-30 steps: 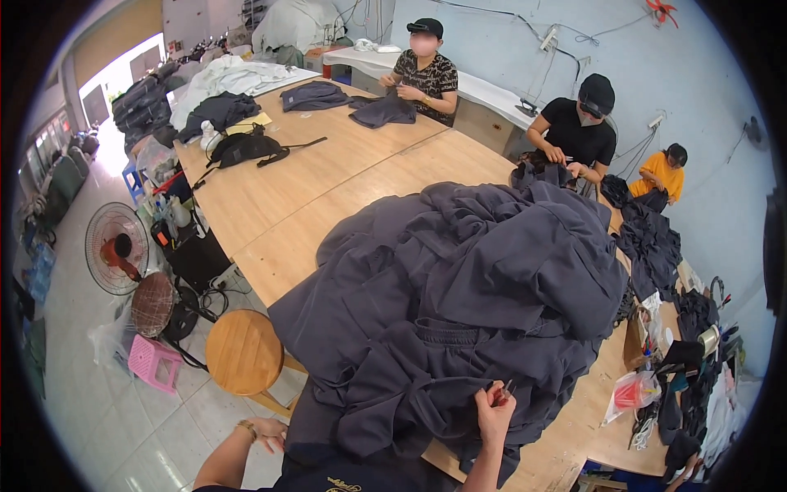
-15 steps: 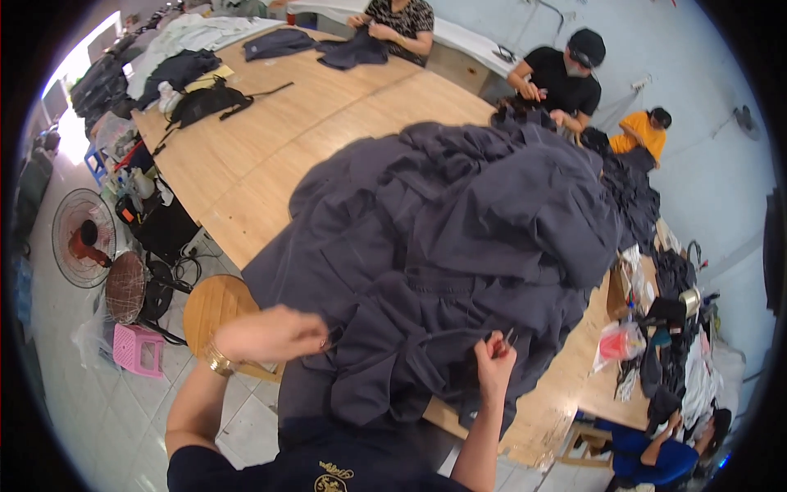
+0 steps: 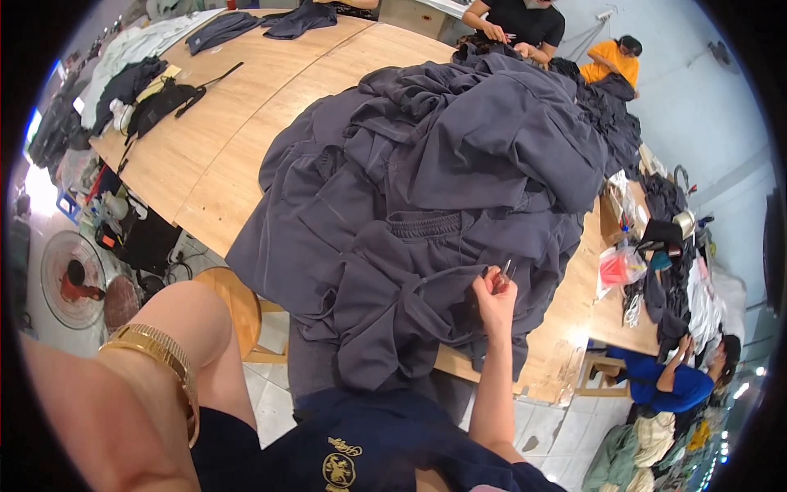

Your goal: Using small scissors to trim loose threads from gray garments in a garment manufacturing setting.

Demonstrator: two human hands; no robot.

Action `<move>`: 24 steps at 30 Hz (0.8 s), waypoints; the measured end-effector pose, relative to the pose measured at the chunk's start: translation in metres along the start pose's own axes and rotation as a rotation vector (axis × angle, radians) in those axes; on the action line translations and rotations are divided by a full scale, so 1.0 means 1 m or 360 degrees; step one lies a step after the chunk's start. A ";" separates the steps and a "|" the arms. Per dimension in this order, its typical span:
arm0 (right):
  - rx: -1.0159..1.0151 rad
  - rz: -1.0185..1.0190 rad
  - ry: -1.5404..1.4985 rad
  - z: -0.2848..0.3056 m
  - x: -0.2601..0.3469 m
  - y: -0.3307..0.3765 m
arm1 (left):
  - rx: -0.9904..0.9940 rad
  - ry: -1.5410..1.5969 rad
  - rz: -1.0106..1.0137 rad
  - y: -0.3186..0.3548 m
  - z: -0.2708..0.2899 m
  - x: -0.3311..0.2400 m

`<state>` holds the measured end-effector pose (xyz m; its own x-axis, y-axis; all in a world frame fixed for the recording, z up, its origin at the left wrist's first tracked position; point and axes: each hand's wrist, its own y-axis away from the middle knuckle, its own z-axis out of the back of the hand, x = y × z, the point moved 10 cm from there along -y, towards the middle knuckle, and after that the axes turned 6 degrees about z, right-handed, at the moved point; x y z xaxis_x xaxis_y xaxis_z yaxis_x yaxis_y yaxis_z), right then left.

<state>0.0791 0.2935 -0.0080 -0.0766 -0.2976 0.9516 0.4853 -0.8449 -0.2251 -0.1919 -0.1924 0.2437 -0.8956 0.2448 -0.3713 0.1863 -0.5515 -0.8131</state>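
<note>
A heap of dark grey garments [image 3: 492, 156] covers much of the near side of the wooden desk [image 3: 246, 152], a gathered elastic waistband [image 3: 426, 225] facing up in its front part. At the heap's near edge, the right hand [image 3: 495, 297] has its grip curled closed around a small pronged tool [image 3: 508, 271], metal tips pointing away from the person, beside the cloth. The left hand [image 3: 74, 402], wearing a gold band [image 3: 156, 348], is lifted to the heap's near left, close to the camera; its grip is hidden, so I cannot say what it holds. A round wooden stool [image 3: 236, 305] stands just left of the heap, a black bag [image 3: 164, 111] lies beyond its left side, and a person in black [image 3: 529, 25] works behind it.
</note>
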 end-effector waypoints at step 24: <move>0.0030 0.0022 -0.0078 -0.003 -0.006 -0.002 | -0.0245 0.0348 -0.0367 -0.111 -0.136 -0.055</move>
<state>0.0760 0.2952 -0.0138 -0.0272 -0.2869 0.9576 0.5024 -0.8321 -0.2351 -0.1089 -0.0362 0.2935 -0.8166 0.5233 -0.2436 0.0627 -0.3391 -0.9386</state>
